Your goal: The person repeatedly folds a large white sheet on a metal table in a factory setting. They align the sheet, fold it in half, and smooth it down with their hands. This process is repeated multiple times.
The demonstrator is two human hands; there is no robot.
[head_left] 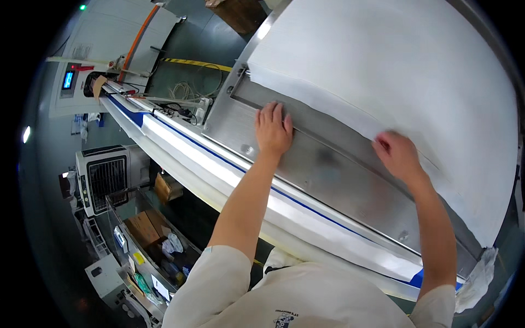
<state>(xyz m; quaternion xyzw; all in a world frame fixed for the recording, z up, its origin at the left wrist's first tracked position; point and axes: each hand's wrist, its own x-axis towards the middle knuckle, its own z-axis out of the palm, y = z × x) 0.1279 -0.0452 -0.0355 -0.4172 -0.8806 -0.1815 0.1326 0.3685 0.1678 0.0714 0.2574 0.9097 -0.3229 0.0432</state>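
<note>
One broad white sheet (383, 65) covers the far part of the stainless-steel surface (355, 194), its near edge running wavily along a recessed strip (322, 128). Through the head view I have the left hand (273, 131) palm down on the steel lip beside that strip, fingers extended and released, holding nothing. The right hand (402, 156) is at the sheet's near edge, fingers curled inward; blur hides their tips, so I cannot tell whether they pinch the material or merely touch it.

My main worry is that wavy edge: a one-sided pull from the right could skew or crease the sheet, since the left hand is not on it. Steel looks slick to me, so the material might slide easily. Crumpled whitish plastic (477, 281) hangs by the sheet's right corner and could snag it. I would also mind the left fingers, as the metal lip may be sharp.
</note>
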